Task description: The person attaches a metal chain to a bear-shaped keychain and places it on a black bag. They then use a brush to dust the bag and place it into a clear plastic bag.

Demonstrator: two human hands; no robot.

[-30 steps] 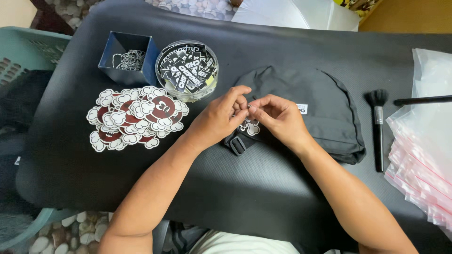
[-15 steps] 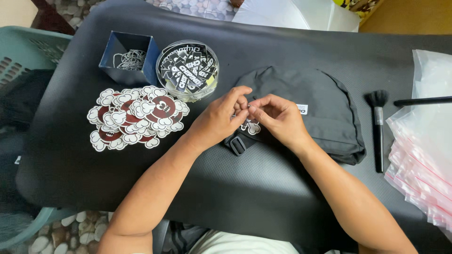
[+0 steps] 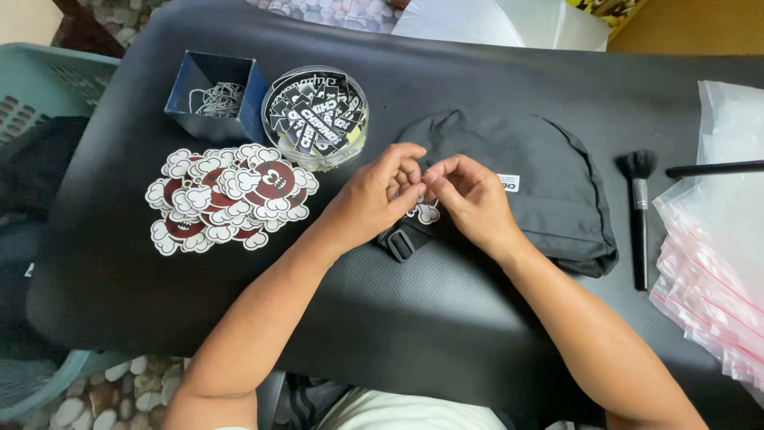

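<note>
A dark grey cap (image 3: 541,183) lies on the black mat (image 3: 398,318) in the head view. My left hand (image 3: 378,199) and my right hand (image 3: 469,199) meet fingertip to fingertip over the cap's near edge. Between the pinched fingers is something very small, and I cannot tell what it is. A white-and-maroon cartoon tag (image 3: 424,212) peeks out just under the fingers, beside the cap's strap buckle (image 3: 399,243).
A pile of white-and-maroon cartoon stickers (image 3: 231,199) lies at left. Behind it stand a blue box with ball chains (image 3: 213,95) and a round clear tub of black labels (image 3: 317,115). A makeup brush (image 3: 637,215) and a stack of clear bags (image 3: 716,263) lie at right.
</note>
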